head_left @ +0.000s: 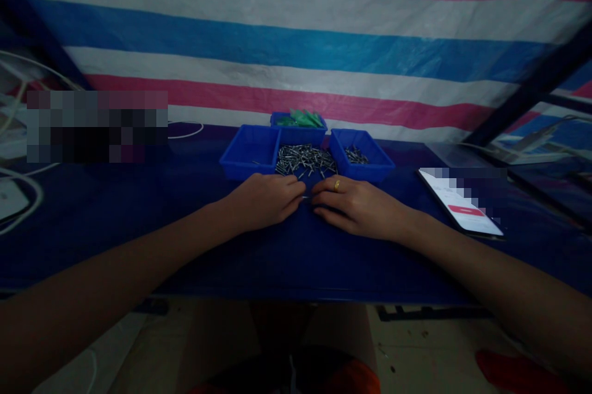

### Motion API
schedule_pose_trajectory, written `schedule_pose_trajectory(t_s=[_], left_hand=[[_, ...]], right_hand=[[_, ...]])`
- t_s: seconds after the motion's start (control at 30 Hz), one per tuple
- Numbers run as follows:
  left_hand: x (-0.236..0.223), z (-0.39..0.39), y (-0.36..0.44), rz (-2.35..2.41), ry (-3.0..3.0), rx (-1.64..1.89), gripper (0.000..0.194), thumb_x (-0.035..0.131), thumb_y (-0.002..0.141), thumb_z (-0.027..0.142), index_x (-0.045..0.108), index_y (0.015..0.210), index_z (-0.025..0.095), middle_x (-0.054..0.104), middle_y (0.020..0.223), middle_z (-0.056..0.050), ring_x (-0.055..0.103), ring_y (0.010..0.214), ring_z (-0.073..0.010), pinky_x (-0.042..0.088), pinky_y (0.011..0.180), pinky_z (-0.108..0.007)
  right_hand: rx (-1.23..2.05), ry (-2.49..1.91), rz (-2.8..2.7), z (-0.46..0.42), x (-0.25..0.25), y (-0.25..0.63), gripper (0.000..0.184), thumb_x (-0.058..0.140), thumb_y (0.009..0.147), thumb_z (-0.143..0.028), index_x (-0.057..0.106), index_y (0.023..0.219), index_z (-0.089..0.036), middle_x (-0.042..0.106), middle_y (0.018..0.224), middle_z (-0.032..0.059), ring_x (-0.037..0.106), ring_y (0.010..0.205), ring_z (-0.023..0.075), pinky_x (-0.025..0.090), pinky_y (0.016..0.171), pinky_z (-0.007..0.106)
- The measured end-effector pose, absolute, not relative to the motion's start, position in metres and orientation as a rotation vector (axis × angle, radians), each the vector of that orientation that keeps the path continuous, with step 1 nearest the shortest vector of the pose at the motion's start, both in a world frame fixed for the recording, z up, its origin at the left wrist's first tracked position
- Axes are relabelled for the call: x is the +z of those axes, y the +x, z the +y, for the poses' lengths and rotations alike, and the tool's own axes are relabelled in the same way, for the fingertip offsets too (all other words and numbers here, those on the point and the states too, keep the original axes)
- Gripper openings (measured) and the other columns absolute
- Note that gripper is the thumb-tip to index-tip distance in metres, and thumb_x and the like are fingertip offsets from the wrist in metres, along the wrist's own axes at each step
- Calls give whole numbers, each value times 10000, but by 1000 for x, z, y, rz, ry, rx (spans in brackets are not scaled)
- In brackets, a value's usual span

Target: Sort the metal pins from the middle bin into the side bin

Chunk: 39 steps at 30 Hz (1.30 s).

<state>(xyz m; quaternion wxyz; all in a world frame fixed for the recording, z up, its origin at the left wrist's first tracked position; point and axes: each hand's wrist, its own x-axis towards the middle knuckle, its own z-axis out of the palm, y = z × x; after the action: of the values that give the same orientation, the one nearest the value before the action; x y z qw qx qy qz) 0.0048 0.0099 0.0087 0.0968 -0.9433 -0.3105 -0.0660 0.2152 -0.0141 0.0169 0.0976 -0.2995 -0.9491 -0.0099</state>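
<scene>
In the head view, my left hand (271,201) is closed in a pinch low over the blue table. A short, thin silver pin (304,198) sticks out from its fingertips toward the right. Facing it is my right hand (354,204), a gold ring on one finger, its fingers curled and its thumb hidden. Whatever it grips is out of sight. Just beyond both hands lies a loose pile of small silver metal pins (306,160), perhaps rivets; their exact kind is too small to tell.
Behind the hands stand a left blue bin (250,166) with little in it, a right blue bin (382,163) with more pins, and a back bin with green packets (305,118). A lit phone (462,206) lies right. White cables (34,187) run at left.
</scene>
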Motion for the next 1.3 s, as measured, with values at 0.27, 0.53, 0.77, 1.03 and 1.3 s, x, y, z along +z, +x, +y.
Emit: schedule_pose_trajectory(t_s=[0.27,0.53,0.77,1.03,1.3], left_hand=[[10,10,6,-957,-2748,-251,232,316,923,253,522,857,166,615,818,-9,605,726,-135,302,503,-254],[11,10,8,-1000,-2721,-260,245,299,931,258,513,853,169,612,787,-8,607,708,-141,306,494,-257],[14,9,6,-1013,-2778,-301,224,326,928,281,516,896,169,617,848,-13,613,766,-150,387,574,-255],[11,10,3,-898,-2836,-343,190,396,904,288,546,962,185,618,888,-4,611,829,-139,400,614,-233],[9,12,2,-801,-2787,-402,145,451,875,247,571,925,182,619,850,6,604,796,-130,392,615,-228]], right_hand=[[-90,-983,-2789,-11,15,217,255,394,916,-273,604,989,-149,617,971,83,575,874,173,475,778,318],[-37,-1033,-2834,-12,15,216,241,402,913,-269,608,970,-158,612,976,76,576,882,169,466,771,298],[-29,-1015,-2832,-12,15,216,252,399,914,-266,606,997,-149,613,964,80,578,873,168,465,777,294],[31,-940,-2847,-14,15,215,252,401,914,-257,606,1002,-140,612,975,82,580,893,171,475,799,312],[40,-920,-2830,-12,14,216,270,401,915,-266,589,1061,-139,598,1043,90,572,942,180,477,834,337]])
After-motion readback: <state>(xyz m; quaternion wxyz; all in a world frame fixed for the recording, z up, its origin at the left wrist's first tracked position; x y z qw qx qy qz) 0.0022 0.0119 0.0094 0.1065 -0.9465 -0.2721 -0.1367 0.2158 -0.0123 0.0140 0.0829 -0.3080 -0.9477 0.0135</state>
